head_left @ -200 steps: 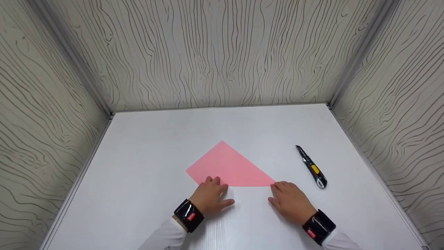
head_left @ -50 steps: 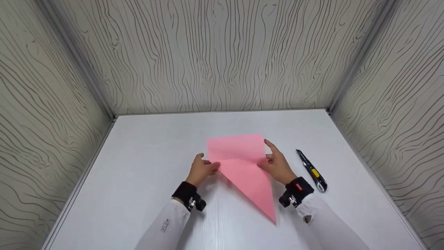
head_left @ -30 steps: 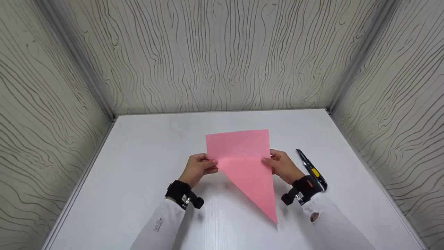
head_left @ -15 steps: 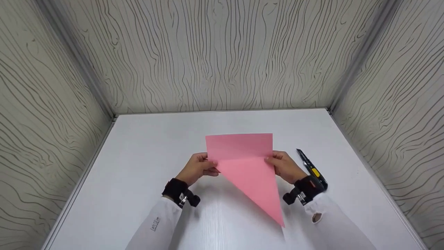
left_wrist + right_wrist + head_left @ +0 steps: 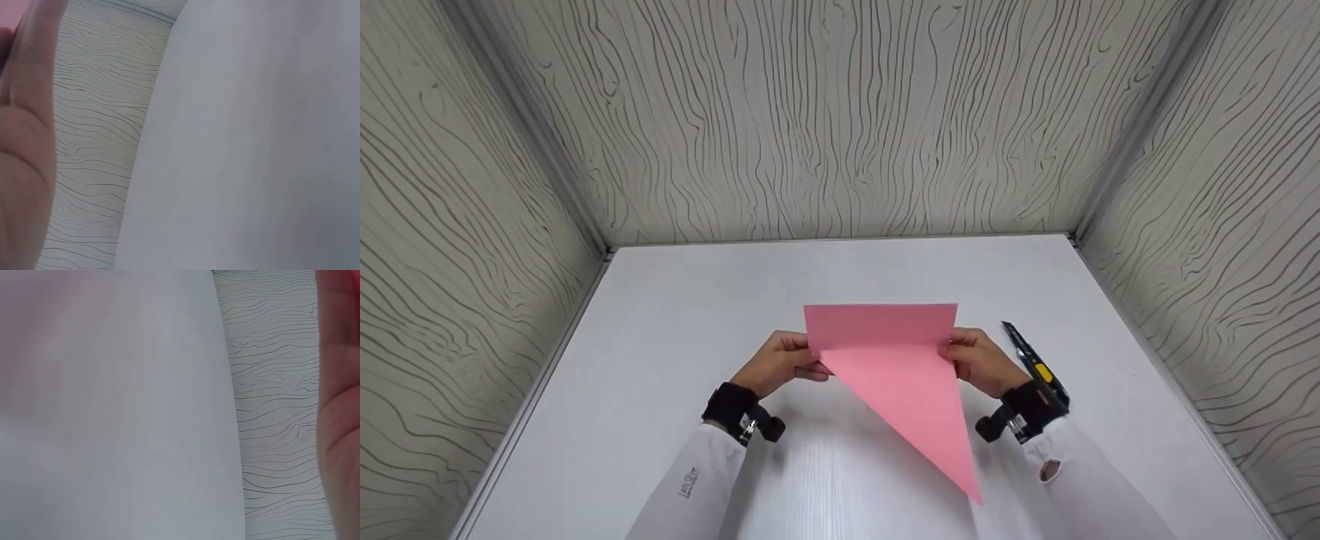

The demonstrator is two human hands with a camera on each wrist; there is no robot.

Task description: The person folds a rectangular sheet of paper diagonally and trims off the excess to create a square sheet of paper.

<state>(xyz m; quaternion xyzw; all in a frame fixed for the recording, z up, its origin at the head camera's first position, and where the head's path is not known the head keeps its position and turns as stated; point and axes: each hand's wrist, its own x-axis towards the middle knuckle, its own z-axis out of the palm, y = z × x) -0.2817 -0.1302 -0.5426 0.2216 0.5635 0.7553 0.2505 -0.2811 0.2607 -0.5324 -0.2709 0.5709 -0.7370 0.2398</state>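
Note:
A sheet of pink paper (image 5: 900, 382) is held up over the white table in the head view, its top edge level and a pointed corner hanging down at the right front. A bend or crease runs across it between the two hands, the upper strip looking darker. My left hand (image 5: 778, 364) pinches the left edge between thumb and fingers. On the opposite edge my right hand (image 5: 984, 361) pinches it in the same way. The left wrist view has the left palm (image 5: 25, 152) along its side, with a bit of pink at the corner; the right palm (image 5: 340, 399) shows in the right wrist view.
A black and yellow utility knife (image 5: 1041, 369) lies on the white table (image 5: 675, 315) to the right, partly behind the right wristband. Wood-grain panels (image 5: 840, 112) stand at the back and both sides.
Earlier the paper lay flat as a folded shape under both hands. It has since been lifted and turned, gripped at both edges; lately its top edge has dipped toward me and the hands have spread slightly.

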